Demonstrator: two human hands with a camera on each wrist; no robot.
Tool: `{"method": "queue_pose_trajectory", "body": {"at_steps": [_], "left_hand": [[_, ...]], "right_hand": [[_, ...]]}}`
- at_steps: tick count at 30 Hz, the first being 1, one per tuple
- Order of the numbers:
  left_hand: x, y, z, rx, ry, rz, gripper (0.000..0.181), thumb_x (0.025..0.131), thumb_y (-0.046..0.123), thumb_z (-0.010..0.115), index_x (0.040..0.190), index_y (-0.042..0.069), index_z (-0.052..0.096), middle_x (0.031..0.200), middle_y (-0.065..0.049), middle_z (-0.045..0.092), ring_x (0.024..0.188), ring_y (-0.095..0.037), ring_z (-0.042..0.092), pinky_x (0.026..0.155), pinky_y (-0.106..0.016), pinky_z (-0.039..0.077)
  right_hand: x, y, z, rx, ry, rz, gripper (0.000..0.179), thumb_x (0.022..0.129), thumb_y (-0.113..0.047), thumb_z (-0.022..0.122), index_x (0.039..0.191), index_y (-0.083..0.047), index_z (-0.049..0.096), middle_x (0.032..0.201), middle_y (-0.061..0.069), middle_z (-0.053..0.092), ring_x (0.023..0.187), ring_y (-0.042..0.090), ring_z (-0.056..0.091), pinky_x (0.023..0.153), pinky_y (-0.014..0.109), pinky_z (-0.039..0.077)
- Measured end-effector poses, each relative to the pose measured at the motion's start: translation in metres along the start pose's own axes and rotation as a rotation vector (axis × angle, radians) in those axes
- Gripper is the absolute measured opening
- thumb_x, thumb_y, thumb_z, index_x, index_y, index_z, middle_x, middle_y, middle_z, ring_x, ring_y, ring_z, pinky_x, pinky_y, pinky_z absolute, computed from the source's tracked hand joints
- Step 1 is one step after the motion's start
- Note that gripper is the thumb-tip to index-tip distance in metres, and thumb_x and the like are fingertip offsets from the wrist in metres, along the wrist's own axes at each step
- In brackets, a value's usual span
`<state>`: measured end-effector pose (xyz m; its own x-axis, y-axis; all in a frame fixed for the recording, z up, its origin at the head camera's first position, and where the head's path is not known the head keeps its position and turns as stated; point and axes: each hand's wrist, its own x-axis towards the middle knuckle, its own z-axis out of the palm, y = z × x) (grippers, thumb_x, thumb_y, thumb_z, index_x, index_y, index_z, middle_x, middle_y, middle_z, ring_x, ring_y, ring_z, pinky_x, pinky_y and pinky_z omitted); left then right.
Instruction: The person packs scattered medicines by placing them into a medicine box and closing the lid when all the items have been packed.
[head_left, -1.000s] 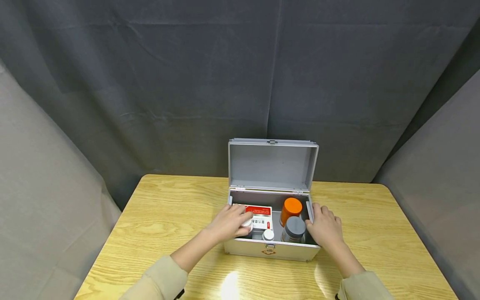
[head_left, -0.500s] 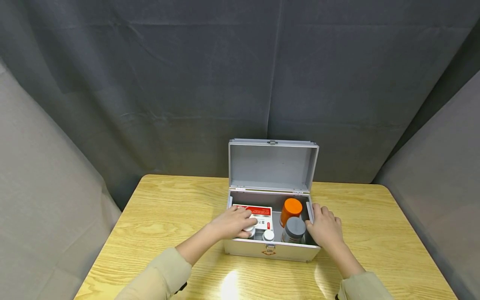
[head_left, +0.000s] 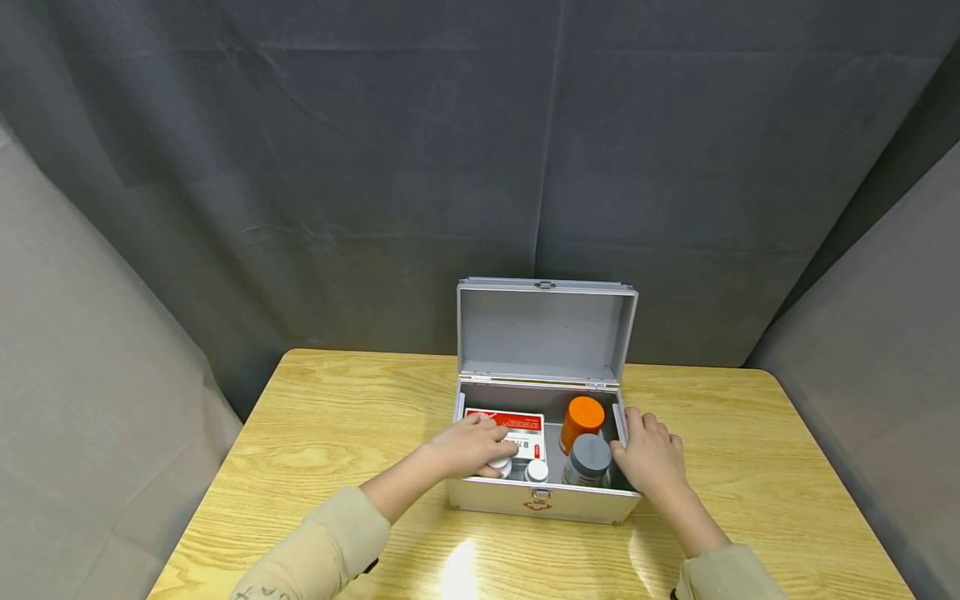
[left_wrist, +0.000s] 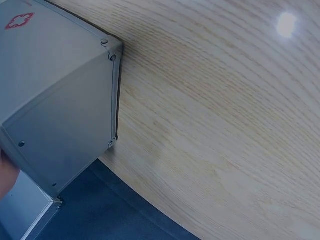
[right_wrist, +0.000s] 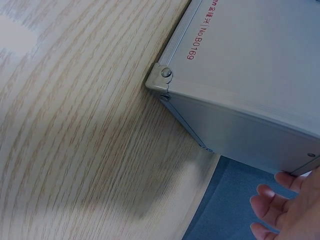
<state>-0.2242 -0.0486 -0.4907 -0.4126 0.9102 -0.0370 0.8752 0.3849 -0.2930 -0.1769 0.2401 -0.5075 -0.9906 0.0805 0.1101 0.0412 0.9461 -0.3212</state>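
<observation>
An open silver medicine case [head_left: 491,497] stands on the table with its lid [head_left: 543,333] raised. My left hand [head_left: 468,447] reaches over its left side, fingers and thumb about the white cap of a small bottle [head_left: 501,467]; the bottle's body is hidden. Beside it stands a second white-capped bottle [head_left: 536,471], in front of a red and white medicine box [head_left: 525,433]. My right hand [head_left: 651,454] holds the case's right wall, thumb at the rim and fingers outside. The right wrist view shows that hand's fingers [right_wrist: 270,205] loosely curled beside the case.
Within the case, to the right, are an orange-capped bottle [head_left: 582,421] and a grey-lidded jar [head_left: 588,458]. The wooden table [head_left: 337,417] spreads out on both sides. A dark grey curtain [head_left: 375,167] hangs behind it.
My left hand has shifted slightly right, and the white-capped bottle in it has moved down into the case's front left. My right hand has stayed in place.
</observation>
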Motion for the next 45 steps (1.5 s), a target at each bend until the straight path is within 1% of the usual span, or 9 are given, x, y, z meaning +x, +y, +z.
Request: {"method": "queue_pose_trajectory", "body": {"at_steps": [5,12,17,22,26,32,37,42,45], "left_hand": [[0.0013,0.0011,-0.0013,0.002,-0.034,-0.004,0.035,0.086,0.05,0.049,0.111,0.028,0.053,0.099,0.008,0.054,0.096,-0.01,0.051,0.081,-0.028,0.04],[0.0039,0.0009,0.0016,0.0,-0.03,-0.005,0.038,0.082,0.054,0.048,0.111,0.029,0.054,0.096,0.008,0.054,0.093,-0.009,0.051,0.08,-0.027,0.038],[0.0054,0.001,0.0016,-0.016,-0.044,-0.01,0.033,0.082,0.048,0.053,0.11,0.03,0.054,0.097,0.008,0.056,0.094,-0.008,0.052,0.081,-0.028,0.038],[0.0055,0.0013,0.0003,-0.02,-0.053,-0.002,0.031,0.081,0.041,0.058,0.11,0.03,0.055,0.099,0.009,0.058,0.093,-0.007,0.054,0.078,-0.027,0.04],[0.0054,0.0012,-0.0013,-0.014,-0.049,0.009,0.031,0.081,0.041,0.06,0.11,0.03,0.056,0.098,0.01,0.059,0.092,-0.007,0.055,0.077,-0.027,0.041],[0.0058,0.0013,-0.0012,-0.007,-0.058,0.003,0.031,0.081,0.041,0.06,0.11,0.031,0.056,0.097,0.011,0.059,0.091,-0.006,0.054,0.077,-0.027,0.04],[0.0061,0.0015,0.0003,-0.014,-0.063,-0.005,0.031,0.08,0.041,0.061,0.109,0.031,0.056,0.098,0.011,0.059,0.092,-0.006,0.054,0.078,-0.027,0.041],[0.0052,0.0006,-0.0011,-0.034,-0.079,-0.027,0.038,0.078,0.045,0.062,0.113,0.031,0.054,0.1,0.009,0.059,0.095,-0.007,0.055,0.081,-0.028,0.042],[0.0047,-0.0016,-0.0028,-0.095,-0.087,-0.066,0.043,0.077,0.05,0.062,0.114,0.03,0.053,0.103,0.009,0.058,0.1,-0.009,0.054,0.085,-0.032,0.043]], "right_hand": [[0.0006,-0.0005,-0.0005,0.001,0.003,-0.002,0.053,0.083,-0.025,0.055,0.125,0.001,0.039,0.11,0.028,0.048,0.099,0.044,0.047,0.083,0.06,0.03],[0.0016,-0.0008,-0.001,0.007,0.0,-0.001,0.052,0.083,-0.025,0.055,0.125,0.001,0.039,0.109,0.027,0.049,0.098,0.043,0.047,0.084,0.06,0.03],[0.0023,-0.0004,-0.0011,0.008,0.002,0.003,0.052,0.083,-0.025,0.055,0.125,0.001,0.039,0.109,0.027,0.049,0.098,0.043,0.047,0.084,0.06,0.03],[0.0019,-0.0005,-0.0007,0.005,0.002,0.001,0.052,0.083,-0.025,0.055,0.124,0.001,0.04,0.108,0.027,0.049,0.096,0.042,0.048,0.083,0.06,0.031],[0.0012,-0.0005,-0.0006,0.009,-0.002,0.001,0.051,0.083,-0.025,0.055,0.124,0.001,0.04,0.107,0.026,0.05,0.095,0.041,0.048,0.082,0.06,0.031],[0.0007,0.0001,-0.0003,0.011,-0.002,0.002,0.051,0.083,-0.025,0.055,0.124,0.001,0.04,0.107,0.027,0.049,0.096,0.042,0.048,0.082,0.06,0.031],[0.0007,0.0002,0.0,0.011,0.0,0.002,0.052,0.083,-0.025,0.055,0.125,0.001,0.04,0.108,0.027,0.05,0.098,0.043,0.048,0.083,0.06,0.03],[0.0006,0.0003,0.0004,0.011,0.001,0.003,0.052,0.082,-0.025,0.056,0.124,0.001,0.04,0.108,0.027,0.05,0.098,0.043,0.048,0.082,0.06,0.031],[0.0006,0.0006,0.0007,0.013,0.004,0.001,0.052,0.082,-0.025,0.056,0.124,0.001,0.04,0.108,0.027,0.05,0.098,0.043,0.048,0.082,0.06,0.031]]}}
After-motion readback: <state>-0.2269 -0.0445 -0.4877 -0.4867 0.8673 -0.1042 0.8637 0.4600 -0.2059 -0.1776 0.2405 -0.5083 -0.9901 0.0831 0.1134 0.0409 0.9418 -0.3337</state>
